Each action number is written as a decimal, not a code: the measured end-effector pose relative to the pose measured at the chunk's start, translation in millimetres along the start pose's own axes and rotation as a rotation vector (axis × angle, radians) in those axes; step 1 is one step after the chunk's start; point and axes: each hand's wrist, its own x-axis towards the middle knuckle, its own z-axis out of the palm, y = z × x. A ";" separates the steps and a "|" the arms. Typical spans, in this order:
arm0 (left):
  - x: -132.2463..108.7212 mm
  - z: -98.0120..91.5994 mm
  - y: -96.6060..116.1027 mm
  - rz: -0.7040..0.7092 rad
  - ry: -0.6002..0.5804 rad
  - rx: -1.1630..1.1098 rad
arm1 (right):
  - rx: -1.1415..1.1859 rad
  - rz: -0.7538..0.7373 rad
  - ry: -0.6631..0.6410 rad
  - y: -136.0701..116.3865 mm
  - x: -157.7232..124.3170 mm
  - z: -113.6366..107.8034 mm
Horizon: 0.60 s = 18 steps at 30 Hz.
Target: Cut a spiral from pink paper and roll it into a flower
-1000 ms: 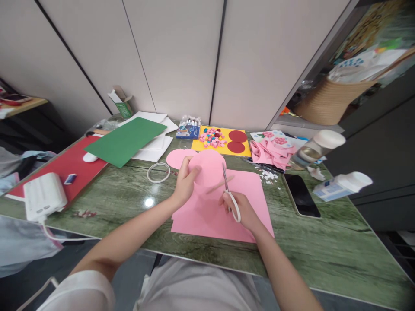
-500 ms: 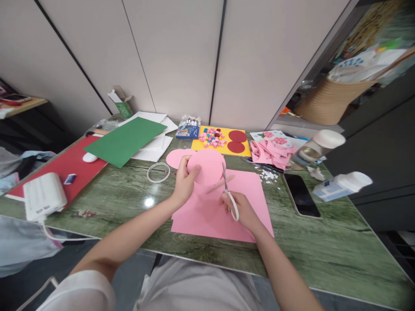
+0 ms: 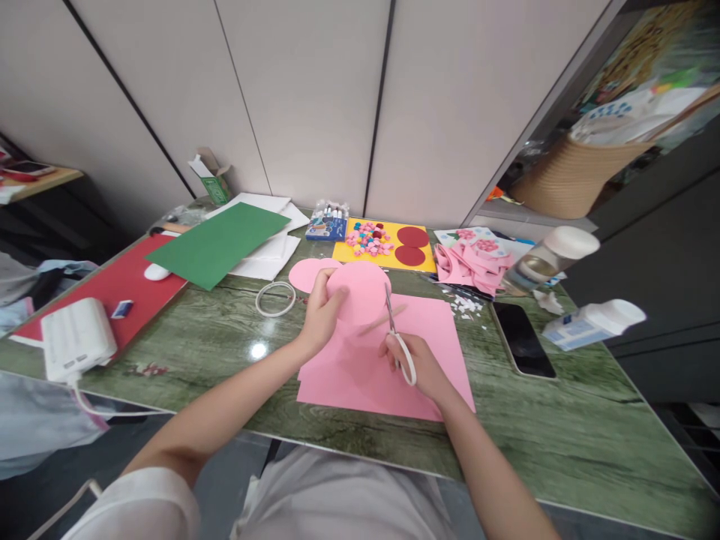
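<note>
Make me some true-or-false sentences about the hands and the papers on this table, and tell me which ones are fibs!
1. The left hand holds a pink paper circle. True.

2. The right hand holds a paintbrush. False: it holds scissors with white handles.

3. Two dark red circles lie on the yellow sheet. True.

4. The green sheet is tucked underneath the white sheets. False: it lies on top and partly covers them.

5. The phone lies to the right of the big pink paper. True.
</note>
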 end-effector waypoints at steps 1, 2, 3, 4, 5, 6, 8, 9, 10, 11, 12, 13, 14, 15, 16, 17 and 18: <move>-0.1 -0.4 0.3 -0.011 -0.014 0.003 | 0.002 0.001 0.003 -0.2 0.2 0.1; -0.2 -0.7 0.5 -0.020 -0.025 0.002 | 0.001 -0.001 0.006 -0.5 0.3 0.2; -0.3 -0.8 0.6 -0.027 -0.033 -0.001 | 0.001 -0.003 0.008 -0.9 0.4 0.3; -0.4 -0.9 0.7 -0.030 -0.038 -0.003 | 0.002 -0.002 0.009 -1.3 0.4 0.3; -0.4 -0.9 0.8 -0.029 -0.041 -0.001 | 0.003 -0.001 0.009 -1.6 0.2 0.3; -0.3 -0.9 0.9 -0.026 -0.042 0.002 | 0.005 -0.001 0.008 -1.9 0.1 0.2; 0.3 -0.8 1.3 -0.013 -0.034 0.011 | 0.010 0.001 0.004 -2.2 -0.2 0.0; 0.6 -0.7 1.5 -0.002 -0.025 0.016 | 0.010 0.001 0.003 -2.1 -0.3 -0.1; 1.1 -0.7 1.8 0.010 -0.014 0.021 | 0.009 0.002 0.001 -2.0 -0.3 -0.3; 1.5 -0.6 2.0 0.022 -0.001 0.025 | 0.007 0.001 0.001 -1.9 -0.3 -0.4; 1.9 -0.6 2.2 0.034 0.013 0.029 | 0.003 0.000 0.000 -1.7 -0.2 -0.5; 2.3 -0.6 2.3 0.044 0.025 0.033 | -0.002 -0.002 -0.001 -1.5 -0.2 -0.5; 2.6 -0.5 2.4 0.052 0.036 0.034 | -0.009 -0.005 -0.003 -1.4 -0.1 -0.5; 2.9 -0.5 2.5 0.058 0.044 0.033 | -0.014 -0.007 -0.005 -1.2 0.0 -0.4; 3.0 -0.5 2.7 0.063 0.050 0.035 | -0.017 -0.009 -0.005 -1.1 0.1 -0.3; 3.1 -0.4 3.0 0.067 0.054 0.037 | -0.018 -0.007 -0.006 -1.0 0.1 -0.1; 3.0 -0.3 3.4 0.072 0.058 0.042 | -0.017 -0.005 -0.009 -0.9 0.1 0.0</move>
